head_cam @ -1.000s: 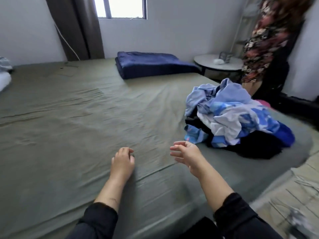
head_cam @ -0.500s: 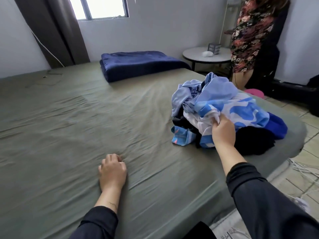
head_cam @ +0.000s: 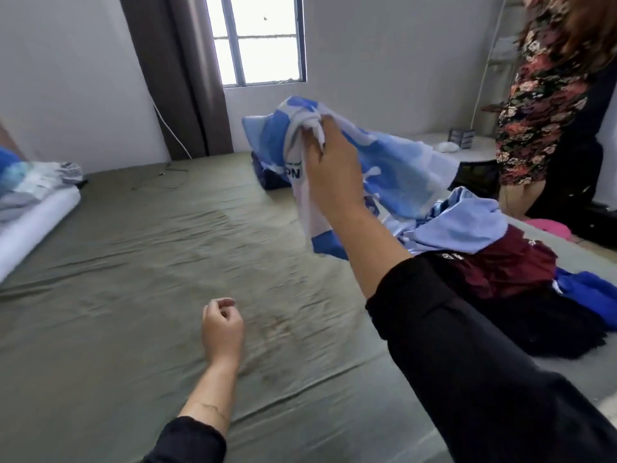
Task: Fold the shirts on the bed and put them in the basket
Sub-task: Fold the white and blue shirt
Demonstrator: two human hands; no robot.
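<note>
Two hands — right hand (head_cam: pixel 329 168) grips blue-white shirt (head_cam: pixel 394 172) aloft; left hand (head_cam: pixel 222 330) loosely curled, holding nothing.

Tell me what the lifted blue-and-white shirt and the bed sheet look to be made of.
Blue-and-white shirt, gripped by the right hand: probably a thin, smooth synthetic jersey, since it billows lightly and carries a printed pattern. Bed sheet: likely matte woven cotton or a blend, olive green, holding fine creases without shine. Neither can be confirmed by sight.
</note>
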